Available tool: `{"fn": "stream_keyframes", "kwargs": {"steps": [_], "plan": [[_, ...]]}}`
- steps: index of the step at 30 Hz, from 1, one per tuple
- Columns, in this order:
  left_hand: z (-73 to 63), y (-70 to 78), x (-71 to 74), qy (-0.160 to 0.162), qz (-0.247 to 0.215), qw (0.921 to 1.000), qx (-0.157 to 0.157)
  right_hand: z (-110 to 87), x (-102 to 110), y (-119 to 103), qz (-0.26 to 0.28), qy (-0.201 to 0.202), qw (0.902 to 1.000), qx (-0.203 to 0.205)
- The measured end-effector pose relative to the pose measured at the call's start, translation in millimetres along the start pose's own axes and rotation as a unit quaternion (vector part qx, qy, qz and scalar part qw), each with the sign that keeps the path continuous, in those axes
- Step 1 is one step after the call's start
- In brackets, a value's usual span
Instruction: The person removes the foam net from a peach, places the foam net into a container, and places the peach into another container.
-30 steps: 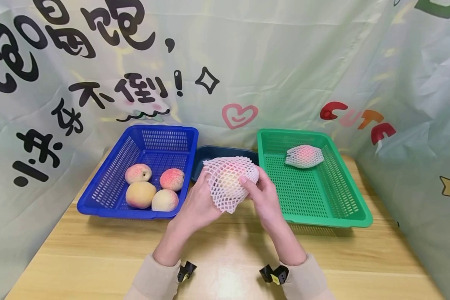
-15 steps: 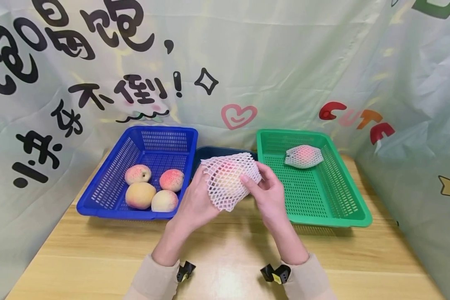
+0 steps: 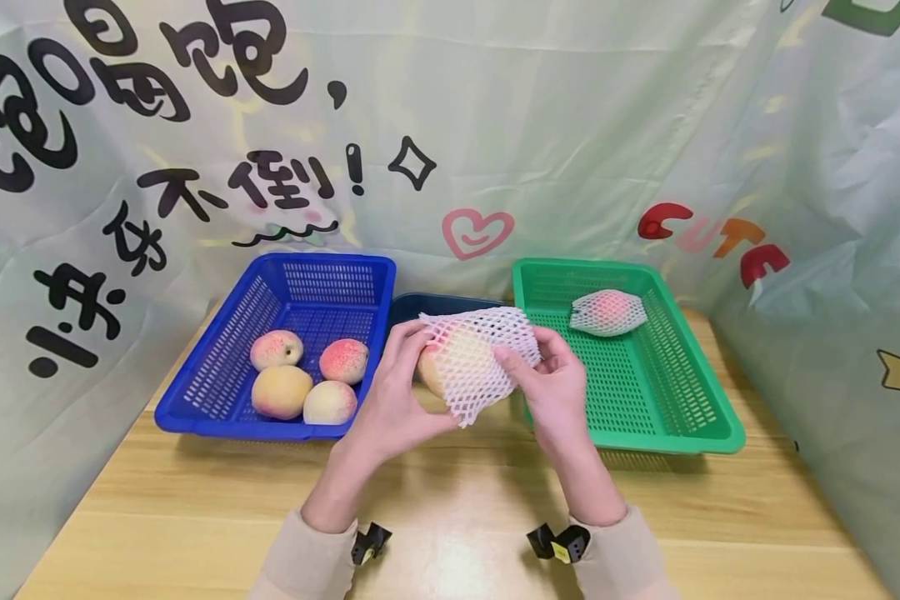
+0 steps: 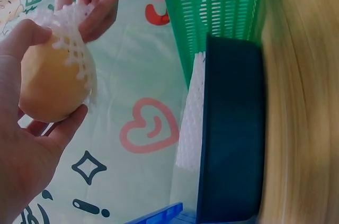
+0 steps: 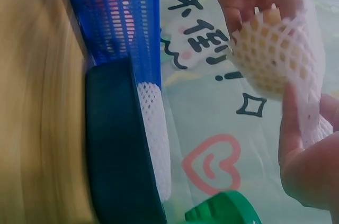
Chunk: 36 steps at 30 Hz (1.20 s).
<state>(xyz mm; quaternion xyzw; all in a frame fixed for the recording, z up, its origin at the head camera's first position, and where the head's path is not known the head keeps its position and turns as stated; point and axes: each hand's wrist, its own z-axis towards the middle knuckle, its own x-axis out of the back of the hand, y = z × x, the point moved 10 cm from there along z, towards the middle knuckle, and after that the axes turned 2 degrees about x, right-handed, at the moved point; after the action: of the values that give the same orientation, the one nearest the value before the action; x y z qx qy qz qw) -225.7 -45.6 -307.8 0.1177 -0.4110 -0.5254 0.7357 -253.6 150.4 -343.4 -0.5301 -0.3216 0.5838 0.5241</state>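
A yellow peach with a pink flush [image 4: 50, 83] is raised above the table between my hands, partly inside a white foam fruit net [image 3: 483, 358]. My left hand [image 3: 393, 400] grips the peach from its bare left side, thumb on one side and fingers on the other in the left wrist view. My right hand [image 3: 558, 392] pinches the net at its right end, thumb on the near face. The net covers the peach's right part and its loose edge flares around the fruit. My right palm side is hidden in the head view.
To the left, a blue basket [image 3: 258, 430] holds several bare peaches [image 3: 280, 390]. On the right stands a green basket [image 3: 607, 392] with one netted peach [image 3: 609, 312]. Between them is a dark blue tray [image 4: 233, 128] containing white foam nets [image 5: 153, 139]. A printed cloth [image 3: 570, 125] hangs behind.
My right hand has moved right with the net, which has slid rightward across the peach. The peach's left side now shows bare, and my left hand has shifted its hold on it.
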Motion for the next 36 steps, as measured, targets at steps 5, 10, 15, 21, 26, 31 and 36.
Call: {"fn": "stream_keyframes", "kwargs": {"steps": [5,10,15,21,26,31,36], "plan": [[-3.3,-2.3,3.3,-0.012,0.004,0.9998,0.013,3.2,5,0,0.015,0.013,0.9998,0.001],[-3.8,-5.5,13.4,-0.005,0.005,0.9999,0.012,6.9,6,1,0.026,0.027,0.9993,-0.003],[-9.2,-17.1,24.3,-0.005,0.004,0.9995,0.031,8.5,8,2,0.029,0.046,0.9985,-0.001],[-16.7,-33.2,51.4,0.005,0.006,0.9991,0.041,12.2,7,4,0.07,0.073,0.9949,-0.005],[-15.4,-50.4,84.9,0.015,0.051,0.9973,0.051,18.9,0,16,0.113,0.099,0.9886,-0.015],[-12.9,-76.8,118.1,0.016,0.115,0.9902,0.079,23.6,-7,39,0.069,0.118,0.99,-0.033],[-11.8,-114.5,146.2,-0.014,0.178,0.9712,0.158,29.1,-10,60,-0.01,0.132,0.9907,-0.031]]}}
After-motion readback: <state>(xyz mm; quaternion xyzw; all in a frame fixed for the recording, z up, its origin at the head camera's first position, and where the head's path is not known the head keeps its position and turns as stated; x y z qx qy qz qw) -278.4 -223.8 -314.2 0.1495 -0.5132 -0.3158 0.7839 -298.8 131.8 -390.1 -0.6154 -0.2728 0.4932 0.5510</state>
